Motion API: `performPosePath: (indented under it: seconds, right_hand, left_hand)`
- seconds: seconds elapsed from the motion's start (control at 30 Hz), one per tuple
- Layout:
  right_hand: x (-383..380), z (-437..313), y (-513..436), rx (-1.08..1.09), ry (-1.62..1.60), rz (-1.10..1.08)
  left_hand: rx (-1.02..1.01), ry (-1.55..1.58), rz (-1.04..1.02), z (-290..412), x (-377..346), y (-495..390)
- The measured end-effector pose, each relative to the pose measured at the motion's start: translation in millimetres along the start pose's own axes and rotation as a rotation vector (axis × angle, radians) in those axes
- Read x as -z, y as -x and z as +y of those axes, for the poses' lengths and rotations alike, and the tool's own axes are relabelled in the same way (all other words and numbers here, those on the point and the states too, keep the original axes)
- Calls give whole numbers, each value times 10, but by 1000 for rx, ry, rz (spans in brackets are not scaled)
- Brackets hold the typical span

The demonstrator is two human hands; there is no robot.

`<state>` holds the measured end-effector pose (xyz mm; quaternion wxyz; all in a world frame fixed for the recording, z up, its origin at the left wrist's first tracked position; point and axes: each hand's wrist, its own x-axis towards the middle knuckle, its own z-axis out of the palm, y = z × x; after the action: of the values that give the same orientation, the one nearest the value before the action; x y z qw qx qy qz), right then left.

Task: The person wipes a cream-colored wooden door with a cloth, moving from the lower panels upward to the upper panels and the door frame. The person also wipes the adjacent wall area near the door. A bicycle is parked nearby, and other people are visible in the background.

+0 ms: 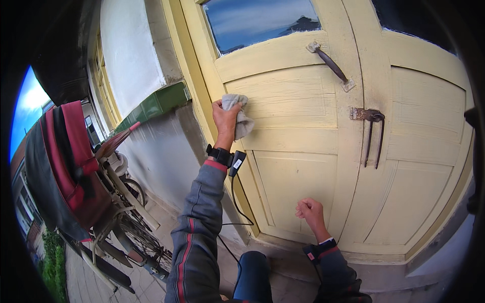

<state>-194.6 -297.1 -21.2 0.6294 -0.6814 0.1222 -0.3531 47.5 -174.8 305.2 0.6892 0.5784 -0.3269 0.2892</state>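
Note:
A crumpled grey cloth (243, 125) is gripped in my left hand (226, 119), at the left edge of a pale yellow wooden double door (291, 140). The cloth lies against the door's left stile, beside the upper panel. Lower down, my right hand (310, 213) hangs in front of the bottom panel with its fingers curled in. I see nothing held in it. A dark metal pull handle (331, 66) is fixed slantwise below the glass pane (261, 22). Where the two leaves meet, a rusty hasp (365, 114) carries a long, narrow metal loop (374, 142).
To my left stands a bicycle (140, 242) with a red and dark cover (64, 170) draped over it. A green ledge (155, 108) juts from the white wall (130, 49). Black cables (242, 223) run from the wrist device (237, 163). A step (288, 261) lies below the door.

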Motion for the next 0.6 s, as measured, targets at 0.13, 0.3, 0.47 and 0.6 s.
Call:
performPosePath:
  seconds: [0.13,0.3,0.47,0.6]
  right_hand:
    - [7,-100,-13,29,88,-14]
    - [111,-7,-146,16,95,-15]
    - [127,140,-379,84,79,-108]
    - [39,236,-482,8,74,-134]
  left_hand:
    - [-444,-371,406,450,-92,-967]
    - [-453,-848,436,346,-346,-1432]
    - [-306,-801,478,123,-729,-1136]
    - [-447,-546,311,380,-737,-909]
